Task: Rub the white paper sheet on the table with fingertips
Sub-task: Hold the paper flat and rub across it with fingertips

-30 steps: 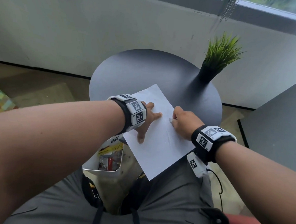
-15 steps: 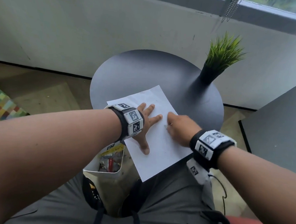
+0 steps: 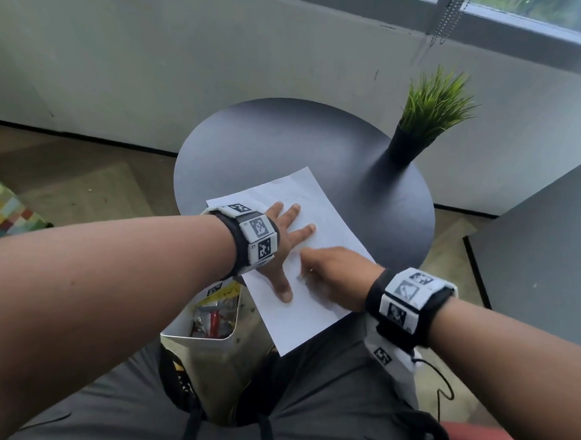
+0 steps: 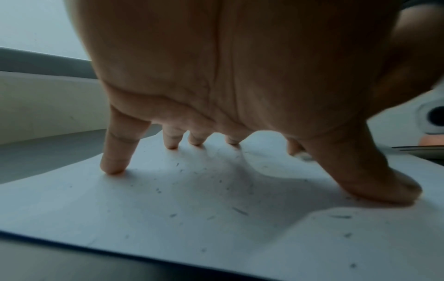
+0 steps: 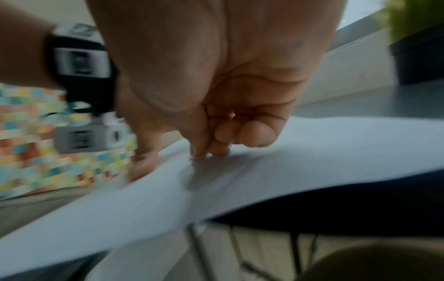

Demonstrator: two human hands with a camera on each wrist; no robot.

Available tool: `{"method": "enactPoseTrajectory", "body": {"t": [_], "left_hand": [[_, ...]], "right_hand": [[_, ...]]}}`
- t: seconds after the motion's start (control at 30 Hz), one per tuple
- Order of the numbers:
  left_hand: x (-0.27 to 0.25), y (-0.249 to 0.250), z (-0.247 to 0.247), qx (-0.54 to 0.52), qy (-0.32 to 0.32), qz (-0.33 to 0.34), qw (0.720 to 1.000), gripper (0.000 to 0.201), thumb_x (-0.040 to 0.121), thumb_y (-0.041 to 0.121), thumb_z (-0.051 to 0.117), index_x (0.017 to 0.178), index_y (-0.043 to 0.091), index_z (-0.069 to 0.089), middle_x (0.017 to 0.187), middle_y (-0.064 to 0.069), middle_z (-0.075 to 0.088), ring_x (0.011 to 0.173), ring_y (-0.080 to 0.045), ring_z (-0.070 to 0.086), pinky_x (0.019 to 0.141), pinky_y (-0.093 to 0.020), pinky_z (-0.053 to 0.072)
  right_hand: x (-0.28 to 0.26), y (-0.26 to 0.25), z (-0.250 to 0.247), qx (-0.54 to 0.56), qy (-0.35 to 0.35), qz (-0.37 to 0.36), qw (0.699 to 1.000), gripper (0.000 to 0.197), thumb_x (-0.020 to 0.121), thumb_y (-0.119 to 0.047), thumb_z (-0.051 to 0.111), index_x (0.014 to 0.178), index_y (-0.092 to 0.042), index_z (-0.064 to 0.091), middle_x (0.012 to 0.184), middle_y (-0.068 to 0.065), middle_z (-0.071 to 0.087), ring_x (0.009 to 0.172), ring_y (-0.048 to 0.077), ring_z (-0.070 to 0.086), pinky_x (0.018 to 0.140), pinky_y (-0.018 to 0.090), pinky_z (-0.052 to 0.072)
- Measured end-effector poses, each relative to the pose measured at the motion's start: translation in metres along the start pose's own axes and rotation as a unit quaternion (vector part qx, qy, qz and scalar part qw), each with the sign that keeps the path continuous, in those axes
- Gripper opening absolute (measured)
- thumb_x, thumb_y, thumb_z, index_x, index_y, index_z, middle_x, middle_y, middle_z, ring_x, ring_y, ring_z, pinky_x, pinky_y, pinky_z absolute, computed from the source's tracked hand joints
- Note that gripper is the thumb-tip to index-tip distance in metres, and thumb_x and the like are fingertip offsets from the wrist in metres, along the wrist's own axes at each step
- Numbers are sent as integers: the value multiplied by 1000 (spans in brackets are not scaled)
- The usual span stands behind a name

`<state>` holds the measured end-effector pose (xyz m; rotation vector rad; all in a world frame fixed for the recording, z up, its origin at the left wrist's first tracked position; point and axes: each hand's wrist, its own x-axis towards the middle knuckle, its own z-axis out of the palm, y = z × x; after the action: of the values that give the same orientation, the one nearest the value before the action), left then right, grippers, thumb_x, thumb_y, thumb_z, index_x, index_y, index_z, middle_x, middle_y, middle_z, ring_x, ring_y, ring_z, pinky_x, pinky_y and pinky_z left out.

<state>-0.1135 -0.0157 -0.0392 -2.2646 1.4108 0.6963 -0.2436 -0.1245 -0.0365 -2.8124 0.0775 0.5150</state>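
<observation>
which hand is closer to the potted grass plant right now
Right. The right hand lies on the paper sheet on the same side as the potted grass plant. The left hand, spread flat on the sheet, is farther across from it.

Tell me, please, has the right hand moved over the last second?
Yes: the right hand slid leftward across the paper, away from the potted plant.
</observation>
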Motion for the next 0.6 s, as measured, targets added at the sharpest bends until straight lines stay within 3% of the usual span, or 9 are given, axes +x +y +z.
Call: {"method": "enactPoseTrajectory", "body": {"t": [0.13, 0.23, 0.3, 0.37, 0.47, 0.6], "left_hand": [[1, 0, 1, -9, 6, -7, 1000, 142, 56, 80, 74, 153, 39, -20, 162, -6, -27, 150, -36, -19, 117, -62, 11], [1, 1, 1, -4, 2, -8, 1000, 143, 56, 81, 74, 153, 37, -21, 162, -7, -28, 149, -37, -20, 117, -62, 11], [0, 1, 0, 1, -1, -8, 1000, 143, 56, 81, 74, 153, 37, -22, 162, -7, -29, 149, -37, -20, 117, -62, 12], [1, 1, 1, -5, 6, -7, 1000, 142, 57, 80, 74, 154, 38, -21, 162, -6, -28, 150, -36, -19, 117, -61, 12], [2, -1, 3, -8, 7, -7, 1000, 143, 55, 81, 74, 153, 39, -21, 162, -6, -27, 150, -36, -19, 116, -62, 13], [4, -1, 2, -8, 8, -7, 1000, 143, 55, 82, 74, 153, 38, -21, 162, -6, -28, 150, -36, -19, 117, -61, 12]], "right_hand": [[9, 37, -12, -8, 85, 134, 987, 14, 94, -32, 47, 95, -18, 44, 89, 3, 56, 81, 29, 54, 66, 35, 45], [2, 0, 5, -3, 39, 27, 999, 7, 96, -26, 45, 93, -20, 42, 85, -3, 47, 80, 24, 48, 67, 31, 34], [-6, -11, 10, 11, -11, -28, 999, 7, 93, -24, 49, 91, -19, 45, 84, 1, 53, 77, 23, 47, 65, 32, 36], [1, 11, 0, 11, 8, 33, 999, 9, 91, -25, 52, 95, -18, 50, 91, 4, 60, 81, 23, 52, 67, 32, 40], [6, 40, -13, 19, 81, 158, 984, 14, 92, -31, 49, 93, -18, 44, 92, 8, 60, 83, 31, 57, 70, 38, 49], [2, -1, 7, -3, 24, 23, 999, 12, 97, -28, 45, 95, -16, 43, 91, 7, 55, 81, 27, 48, 67, 32, 35]]}}
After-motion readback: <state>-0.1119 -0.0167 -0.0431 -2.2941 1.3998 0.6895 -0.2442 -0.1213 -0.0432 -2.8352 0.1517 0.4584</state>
